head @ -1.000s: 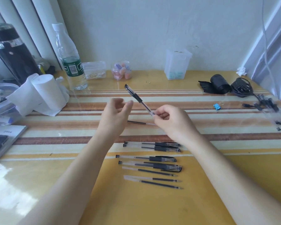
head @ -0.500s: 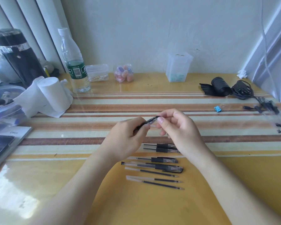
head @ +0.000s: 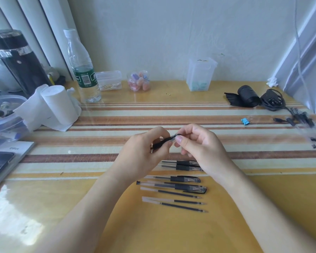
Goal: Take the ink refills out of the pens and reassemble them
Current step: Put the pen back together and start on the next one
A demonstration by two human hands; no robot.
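Both hands hold one black gel pen [head: 167, 140] above the striped table. My left hand [head: 146, 150] grips its dark grip end. My right hand [head: 197, 143] pinches the clear barrel end between thumb and fingers. Most of the pen is hidden inside the two hands. Below the hands lie several more pens [head: 182, 187] in a row, and three loose ink refills [head: 179, 202] lie nearest me. Two pens [head: 182, 165] are partly covered by my right wrist.
A tissue roll [head: 57, 105], a water bottle [head: 82, 70] and a black flask [head: 18, 61] stand at the left. Small clear containers [head: 201, 73] line the wall. Black cables [head: 272, 100], a blue clip [head: 245, 121] and more pens [head: 303, 117] lie at the right.
A second ago my right hand held the pen up alone, slanting away. My left hand has since closed on the pen, and both hands now hold it low and nearly level.
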